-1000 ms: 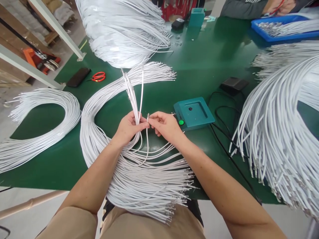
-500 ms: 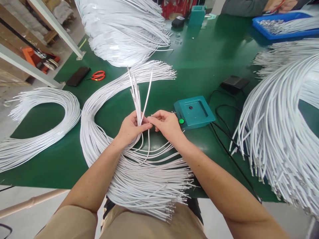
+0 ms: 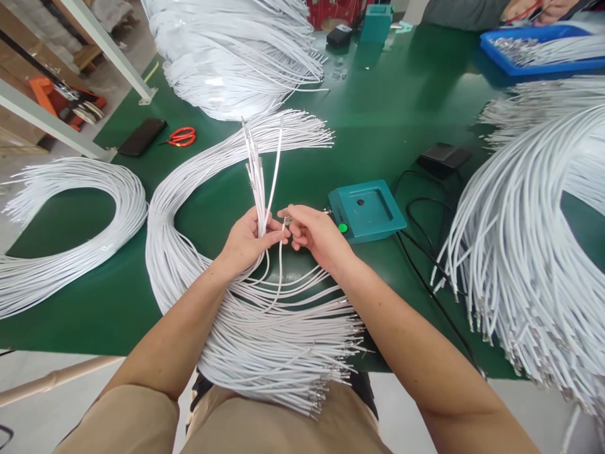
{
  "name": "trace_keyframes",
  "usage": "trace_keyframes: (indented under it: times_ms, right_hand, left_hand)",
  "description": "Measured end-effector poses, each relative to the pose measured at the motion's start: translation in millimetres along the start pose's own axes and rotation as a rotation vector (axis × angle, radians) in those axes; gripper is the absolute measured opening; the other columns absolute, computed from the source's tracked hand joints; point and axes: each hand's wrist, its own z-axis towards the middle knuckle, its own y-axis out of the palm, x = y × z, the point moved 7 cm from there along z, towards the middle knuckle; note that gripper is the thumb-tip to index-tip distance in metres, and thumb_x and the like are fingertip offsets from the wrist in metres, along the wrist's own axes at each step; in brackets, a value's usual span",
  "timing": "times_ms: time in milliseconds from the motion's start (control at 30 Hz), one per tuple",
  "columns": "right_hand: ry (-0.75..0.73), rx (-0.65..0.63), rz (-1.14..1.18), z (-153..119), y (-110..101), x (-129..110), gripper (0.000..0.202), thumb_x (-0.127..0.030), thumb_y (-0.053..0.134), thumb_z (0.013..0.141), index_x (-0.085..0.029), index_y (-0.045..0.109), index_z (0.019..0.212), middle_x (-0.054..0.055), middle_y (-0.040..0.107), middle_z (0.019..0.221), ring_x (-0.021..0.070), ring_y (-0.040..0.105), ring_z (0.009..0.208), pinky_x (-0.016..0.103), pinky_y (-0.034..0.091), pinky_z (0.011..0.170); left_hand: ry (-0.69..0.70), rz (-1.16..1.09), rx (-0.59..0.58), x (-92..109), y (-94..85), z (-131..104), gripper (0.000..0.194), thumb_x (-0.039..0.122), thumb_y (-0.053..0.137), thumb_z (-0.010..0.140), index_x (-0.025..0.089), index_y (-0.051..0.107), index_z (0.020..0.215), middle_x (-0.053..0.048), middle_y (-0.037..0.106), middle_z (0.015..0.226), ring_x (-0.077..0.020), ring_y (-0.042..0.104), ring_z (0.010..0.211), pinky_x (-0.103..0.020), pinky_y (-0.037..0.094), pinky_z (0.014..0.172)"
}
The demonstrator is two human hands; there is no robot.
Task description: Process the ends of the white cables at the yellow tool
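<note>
My left hand (image 3: 248,243) is closed around a bunch of white cables (image 3: 256,176) whose ends point up. Its thumb and fingertip pinch one more white cable, which hangs down from them. On top of that cable, between my two hands, shows a small metal end piece (image 3: 287,221). The curled fingers of my right hand (image 3: 314,233) are at this metal end, with the index finger lying over it. Below my hands a thick fan of white cables (image 3: 283,353) lies across the table edge and my lap, metal tips to the right.
A teal device with a green button (image 3: 368,211) sits right of my hands, with black cords (image 3: 420,252) behind. Cable coils (image 3: 520,252) lie around. Red-handled scissors (image 3: 182,137) and a black phone (image 3: 142,137) are far left. Another person's hands (image 3: 539,9) are above a blue tray (image 3: 543,63).
My right fingertips have shifted slightly up and opened a little from their pinch, so the metal end now shows. My left hand keeps its hold. The view has shifted slightly.
</note>
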Motion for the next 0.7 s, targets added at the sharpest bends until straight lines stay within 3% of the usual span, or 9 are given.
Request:
trace_keyframes:
  times_ms: [67,167,433,600,700]
  right_hand:
    - [-0.019,-0.004,-0.047,-0.9,1.2,-3.3,0.035,-0.05,0.062,0.08,-0.016,0.066,0.082,-0.009,0.033,0.046,0.0062,0.034,0.044,0.021,0.034,0.045]
    - [0.004,-0.03,-0.071,-1.5,2.8,-1.7,0.035,-0.048,0.067,0.077,-0.016,0.062,0.067,-0.009,0.031,0.045,0.006,0.035,0.045,0.021,0.032,0.045]
    - [0.06,-0.157,0.074,0.6,2.5,7.9,0.037,-0.046,0.07,0.077,-0.015,0.057,0.061,-0.006,0.048,0.056,0.0043,0.038,0.049,0.021,0.04,0.055]
    - [-0.027,-0.03,-0.023,-3.6,-0.3,-2.0,0.033,-0.046,0.07,0.074,-0.014,0.065,0.067,-0.003,0.056,0.062,0.0066,0.05,0.057,0.021,0.042,0.057]
    - [-0.086,0.044,-0.103,-7.6,-0.5,-8.8,0.021,-0.035,0.074,0.07,-0.015,0.072,0.076,-0.001,0.063,0.066,0.0068,0.052,0.06,0.022,0.045,0.063]
  left_hand:
    - [0.002,-0.021,-0.011,-1.0,3.0,-0.7,0.036,0.025,0.081,0.068,0.018,0.05,0.085,-0.001,0.07,0.078,-0.017,0.068,0.071,-0.031,0.052,0.071]
    - [0.014,-0.051,-0.031,-1.3,6.6,-1.7,0.037,0.023,0.082,0.066,0.018,0.051,0.085,0.001,0.068,0.077,-0.0165,0.068,0.071,-0.031,0.053,0.072]
    - [0.017,0.0,0.01,1.3,2.0,-1.7,0.036,0.026,0.081,0.068,0.018,0.049,0.083,0.0,0.067,0.077,-0.0147,0.066,0.068,-0.025,0.049,0.059]
    - [0.014,-0.002,0.047,0.6,-2.7,0.5,0.037,0.027,0.082,0.065,0.018,0.052,0.084,0.001,0.066,0.075,-0.0142,0.064,0.066,-0.025,0.047,0.058]
    - [0.03,-0.015,0.047,-2.0,-5.1,1.4,0.036,0.027,0.082,0.065,0.018,0.053,0.085,0.001,0.066,0.075,-0.0142,0.063,0.069,-0.027,0.05,0.066]
